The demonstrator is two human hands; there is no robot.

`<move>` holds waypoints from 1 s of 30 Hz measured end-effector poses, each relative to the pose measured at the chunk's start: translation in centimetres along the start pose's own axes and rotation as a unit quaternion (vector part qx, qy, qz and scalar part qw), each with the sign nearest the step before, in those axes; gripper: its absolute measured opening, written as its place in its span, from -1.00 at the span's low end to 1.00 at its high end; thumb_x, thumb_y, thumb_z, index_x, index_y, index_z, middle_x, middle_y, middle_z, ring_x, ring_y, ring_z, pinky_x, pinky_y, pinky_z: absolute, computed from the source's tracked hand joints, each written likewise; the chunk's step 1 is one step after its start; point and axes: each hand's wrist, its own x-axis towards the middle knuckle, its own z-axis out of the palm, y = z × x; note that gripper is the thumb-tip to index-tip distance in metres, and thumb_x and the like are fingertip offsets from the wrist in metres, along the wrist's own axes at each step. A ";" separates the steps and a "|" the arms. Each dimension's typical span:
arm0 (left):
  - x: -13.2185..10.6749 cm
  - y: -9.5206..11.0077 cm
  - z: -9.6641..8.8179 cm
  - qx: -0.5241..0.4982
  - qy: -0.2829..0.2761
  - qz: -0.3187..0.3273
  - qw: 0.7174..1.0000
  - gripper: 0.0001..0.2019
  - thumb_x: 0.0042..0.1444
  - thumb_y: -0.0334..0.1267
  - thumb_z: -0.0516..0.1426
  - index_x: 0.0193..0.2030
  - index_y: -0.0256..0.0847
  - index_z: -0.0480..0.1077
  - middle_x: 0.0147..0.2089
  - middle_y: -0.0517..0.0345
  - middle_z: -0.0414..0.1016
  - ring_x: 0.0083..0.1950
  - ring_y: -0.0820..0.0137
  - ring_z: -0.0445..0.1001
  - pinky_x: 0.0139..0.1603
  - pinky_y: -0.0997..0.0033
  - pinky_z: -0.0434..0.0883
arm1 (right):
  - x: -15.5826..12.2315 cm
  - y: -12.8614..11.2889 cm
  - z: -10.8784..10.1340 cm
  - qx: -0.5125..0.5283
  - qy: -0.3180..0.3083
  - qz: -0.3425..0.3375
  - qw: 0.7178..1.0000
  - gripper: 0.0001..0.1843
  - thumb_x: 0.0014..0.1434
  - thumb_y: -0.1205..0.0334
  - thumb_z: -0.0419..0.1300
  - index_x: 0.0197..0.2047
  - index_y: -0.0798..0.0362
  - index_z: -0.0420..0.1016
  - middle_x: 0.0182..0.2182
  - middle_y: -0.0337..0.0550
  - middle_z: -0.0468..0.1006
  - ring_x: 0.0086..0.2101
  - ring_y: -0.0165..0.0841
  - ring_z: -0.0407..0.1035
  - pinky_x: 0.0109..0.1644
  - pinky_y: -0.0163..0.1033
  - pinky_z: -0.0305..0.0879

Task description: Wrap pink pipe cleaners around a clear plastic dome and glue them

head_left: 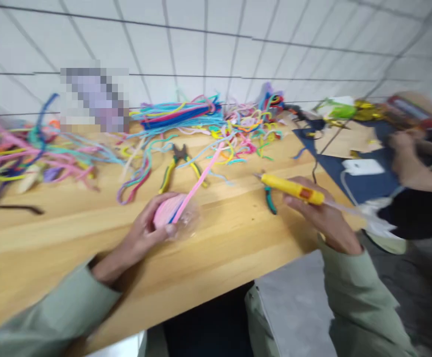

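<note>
My left hand [141, 235] is closed around a round pink object [169, 210] resting on the wooden table [216, 258]. A long pink pipe cleaner [197, 186] runs up and away from it. Something clear and shiny [188, 223] sits against the pink object. My right hand [323, 218] grips a yellow glue gun [294, 189], held level above the table with its nozzle pointing left. A white cord trails from it to the right. The whole picture is smeared by motion.
Heaps of coloured pipe cleaners [186, 119] cover the far half of the table. Yellow-handled pliers [179, 166] and a teal-handled tool [270, 198] lie near the middle. At the right, another person's hand [405, 153] works over a dark blue mat [353, 173].
</note>
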 end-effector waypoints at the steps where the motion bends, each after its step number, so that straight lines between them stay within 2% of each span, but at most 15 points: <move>1: 0.2 0.0 0.1 -0.002 0.014 0.001 1.000 -0.25 0.14 0.25 0.34 0.34 -0.16 0.39 0.31 -0.12 0.54 0.28 -0.03 0.52 0.29 0.07 0.52 | -0.3 -1.4 0.7 0.012 -0.014 -0.055 0.998 -0.65 0.31 -0.07 0.38 0.08 -0.12 0.64 -0.07 -0.08 0.73 -0.11 -0.06 0.64 0.00 0.04 0.58; 2: 0.3 0.0 0.1 -0.005 0.023 0.004 1.000 -0.23 0.12 0.25 0.36 0.34 -0.16 0.39 0.30 -0.11 0.53 0.29 -0.01 0.51 0.31 0.07 0.50 | -0.4 -2.6 1.4 0.020 -0.038 -0.115 0.992 -0.69 0.34 -0.03 0.38 0.10 -0.16 0.63 -0.04 -0.08 0.73 -0.06 -0.04 0.64 0.03 0.05 0.58; 4: 0.7 -0.4 0.1 -0.026 0.029 0.013 0.999 -0.23 0.14 0.25 0.35 0.34 -0.17 0.38 0.28 -0.10 0.53 0.26 0.03 0.52 0.32 0.08 0.49 | -0.1 -4.9 2.6 0.035 -0.098 -0.223 0.969 -0.75 0.44 0.03 0.27 0.13 -0.19 0.60 -0.07 -0.10 0.74 -0.09 -0.09 0.65 -0.01 -0.01 0.58; 7: 0.9 -0.8 0.1 -0.041 0.023 0.029 0.998 -0.26 0.17 0.20 0.36 0.36 -0.15 0.37 0.29 -0.09 0.50 0.25 0.07 0.51 0.29 0.12 0.50 | 1.3 -7.1 4.2 0.030 -0.148 -0.301 0.942 -0.74 0.55 0.12 0.09 0.16 -0.14 0.56 -0.16 -0.11 0.73 -0.22 -0.19 0.64 -0.13 -0.09 0.51; 10: 0.8 -1.0 0.2 -0.053 0.006 0.038 0.998 -0.29 0.20 0.15 0.37 0.38 -0.13 0.35 0.30 -0.08 0.48 0.27 0.08 0.50 0.28 0.14 0.50 | 2.6 -7.7 5.5 0.005 -0.160 -0.321 0.933 -0.73 0.56 0.19 0.05 0.17 -0.10 0.53 -0.17 -0.09 0.72 -0.24 -0.19 0.62 -0.17 -0.10 0.45; 17: 1.1 -0.5 0.1 -0.044 -0.020 0.072 0.996 -0.31 0.23 0.15 0.36 0.38 -0.11 0.36 0.34 -0.12 0.44 0.33 0.02 0.47 0.36 0.02 0.44 | 3.6 -6.9 7.2 -0.007 -0.174 -0.357 0.918 -0.70 0.57 0.11 0.05 0.20 -0.09 0.53 -0.22 -0.09 0.70 -0.28 -0.18 0.60 -0.19 -0.09 0.42; 23: 1.3 -0.4 0.1 -0.043 -0.018 0.079 0.996 -0.31 0.23 0.17 0.36 0.37 -0.11 0.37 0.31 -0.12 0.45 0.31 0.02 0.47 0.36 -0.01 0.44 | 3.9 -7.1 8.2 -0.001 -0.169 -0.381 0.909 -0.70 0.57 0.10 0.05 0.20 -0.09 0.53 -0.29 -0.13 0.67 -0.34 -0.22 0.56 -0.26 -0.14 0.40; 26: 1.3 -0.4 0.1 -0.041 -0.018 0.082 0.996 -0.32 0.24 0.17 0.35 0.37 -0.12 0.36 0.31 -0.12 0.45 0.31 0.02 0.47 0.37 -0.01 0.44 | 3.8 -6.7 8.7 0.018 -0.162 -0.381 0.910 -0.67 0.56 0.09 0.04 0.22 -0.09 0.52 -0.26 -0.11 0.68 -0.32 -0.20 0.56 -0.23 -0.11 0.42; 30: 1.3 -0.3 0.1 -0.038 -0.016 0.081 0.996 -0.32 0.23 0.16 0.36 0.37 -0.11 0.37 0.31 -0.11 0.45 0.31 0.03 0.47 0.37 -0.01 0.44 | 3.5 -6.1 8.9 0.032 -0.150 -0.366 0.918 -0.66 0.54 0.05 0.04 0.19 -0.10 0.55 -0.32 -0.12 0.64 -0.36 -0.19 0.53 -0.23 -0.10 0.41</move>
